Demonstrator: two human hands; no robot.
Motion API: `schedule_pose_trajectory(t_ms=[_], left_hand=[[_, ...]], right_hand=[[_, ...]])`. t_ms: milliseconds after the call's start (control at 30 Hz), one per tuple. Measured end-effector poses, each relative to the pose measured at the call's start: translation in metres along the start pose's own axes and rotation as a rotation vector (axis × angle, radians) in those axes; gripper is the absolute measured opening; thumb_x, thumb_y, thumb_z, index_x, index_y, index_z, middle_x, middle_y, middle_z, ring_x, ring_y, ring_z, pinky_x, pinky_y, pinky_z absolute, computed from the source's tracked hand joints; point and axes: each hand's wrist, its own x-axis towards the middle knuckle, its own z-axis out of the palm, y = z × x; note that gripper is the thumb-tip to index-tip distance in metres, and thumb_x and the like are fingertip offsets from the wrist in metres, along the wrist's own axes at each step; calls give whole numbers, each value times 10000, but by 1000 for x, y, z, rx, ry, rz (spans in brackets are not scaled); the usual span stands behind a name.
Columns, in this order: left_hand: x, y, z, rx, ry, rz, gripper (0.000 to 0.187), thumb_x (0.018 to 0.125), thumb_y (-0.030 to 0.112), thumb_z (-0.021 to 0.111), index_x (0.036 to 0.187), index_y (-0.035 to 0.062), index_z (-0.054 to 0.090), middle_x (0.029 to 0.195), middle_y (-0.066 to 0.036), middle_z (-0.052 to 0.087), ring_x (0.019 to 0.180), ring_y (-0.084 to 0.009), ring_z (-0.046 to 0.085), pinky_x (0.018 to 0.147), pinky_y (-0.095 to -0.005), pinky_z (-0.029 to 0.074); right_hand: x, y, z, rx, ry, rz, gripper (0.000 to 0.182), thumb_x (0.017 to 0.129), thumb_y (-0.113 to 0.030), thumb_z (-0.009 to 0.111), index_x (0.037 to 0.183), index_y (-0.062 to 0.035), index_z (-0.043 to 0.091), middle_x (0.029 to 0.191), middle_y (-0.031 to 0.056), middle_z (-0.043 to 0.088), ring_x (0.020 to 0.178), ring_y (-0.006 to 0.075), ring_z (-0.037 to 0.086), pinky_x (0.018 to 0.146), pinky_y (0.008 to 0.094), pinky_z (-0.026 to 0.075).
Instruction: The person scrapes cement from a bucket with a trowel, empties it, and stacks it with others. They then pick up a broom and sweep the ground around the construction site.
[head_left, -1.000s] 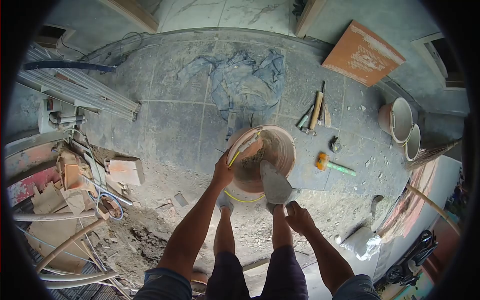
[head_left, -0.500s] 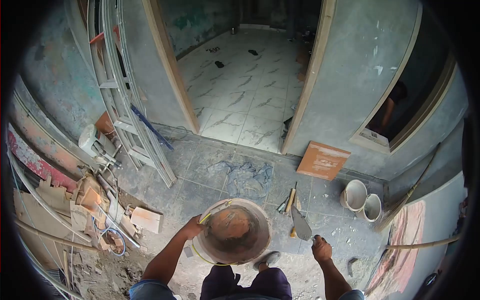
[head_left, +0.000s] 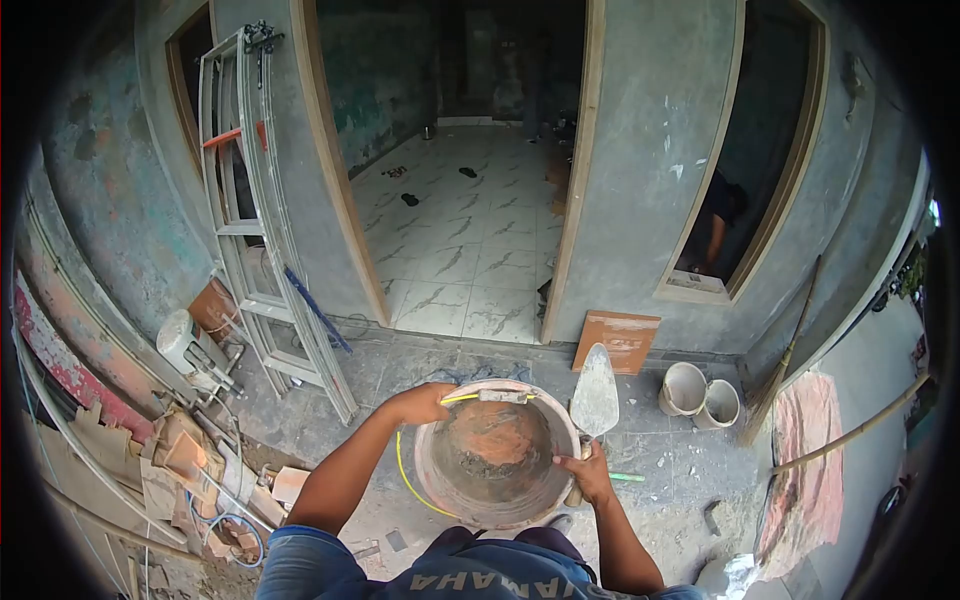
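A wide bucket (head_left: 500, 505) is held in front of the person's body, above the near edge of the tiled floor (head_left: 655, 440). Inside it, an orange-brown patch (head_left: 497, 435) sits amid grey residue across the bottom, and pale smears coat the walls. A yellow handle (head_left: 404, 478) loops outside the left of the rim, with a grey grip (head_left: 502, 396) lying at the far side.

The left hand (head_left: 420, 403) is closed around the rim at its far left. The right hand (head_left: 588, 472) curls at the opposite side, its thumb on the rim, pinching the bucket there while also holding a trowel (head_left: 596, 385), whose grey-smeared blade points toward the wall.

Near the floor's far right corner stand two pails side by side, a left pail (head_left: 684, 388) and a right pail (head_left: 717, 403); both are pale inside, but what they contain is unclear. An orange board (head_left: 617, 340) leans at the floor's far edge.
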Motion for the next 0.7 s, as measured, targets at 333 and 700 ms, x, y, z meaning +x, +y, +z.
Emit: schedule_pose_trajectory(t_ms=[333, 700], left_hand=[[-62, -2, -54, -853, 489, 355, 564, 918, 435, 462, 1315, 39, 404, 1253, -117, 507, 1083, -232, 530, 899, -419, 443], [-87, 31, 69, -1047, 874, 596, 1061, 714, 800, 371, 1367, -30, 273, 1393, -168, 313, 1291, -270, 297, 1082, -385, 206]], right_hand=[[-15, -28, 28, 398, 11, 105, 448, 724, 20, 540, 1156, -7, 422, 966, 116, 596, 858, 220, 593, 753, 333, 499], [-29, -68, 52, 613, -4, 159, 459, 720, 17, 528, 1156, -47, 400, 1060, 130, 553, 931, 253, 559, 825, 407, 480]])
